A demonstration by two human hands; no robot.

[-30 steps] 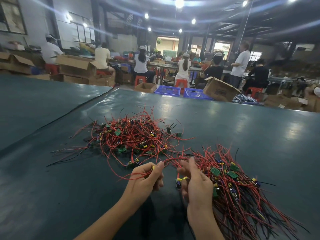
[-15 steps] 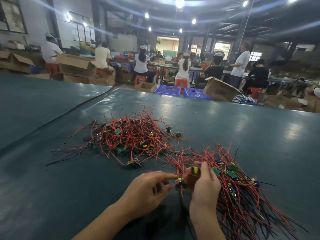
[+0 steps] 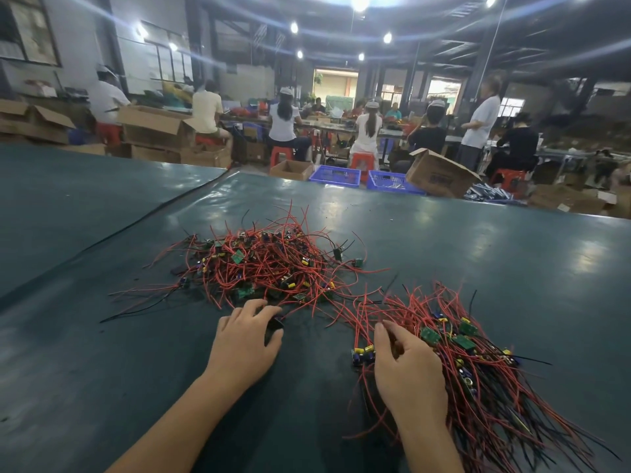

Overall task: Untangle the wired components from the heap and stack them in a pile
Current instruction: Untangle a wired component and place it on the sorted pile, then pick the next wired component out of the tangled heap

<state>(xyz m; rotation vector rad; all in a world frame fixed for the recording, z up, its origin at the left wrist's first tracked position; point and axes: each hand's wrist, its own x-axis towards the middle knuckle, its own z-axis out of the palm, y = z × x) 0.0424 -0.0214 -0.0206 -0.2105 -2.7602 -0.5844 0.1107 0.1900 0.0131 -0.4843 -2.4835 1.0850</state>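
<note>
Snagging looks likeliest: left hand (image 3: 244,346) curls loosely over a small dark wired component (image 3: 275,323) beside the tangled red-wire heap (image 3: 269,264), while right hand (image 3: 408,368), fingers half-closed, rests on the sorted red-wire pile (image 3: 478,367).

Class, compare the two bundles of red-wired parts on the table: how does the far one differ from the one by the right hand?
The far heap is a loose tangle, wires looping every way; the near pile has wires mostly combed one way, trailing toward the camera. The left hand reaches the heap's near edge; the right hand rests on the pile. Both hold small green boards with red and black wires.
</note>
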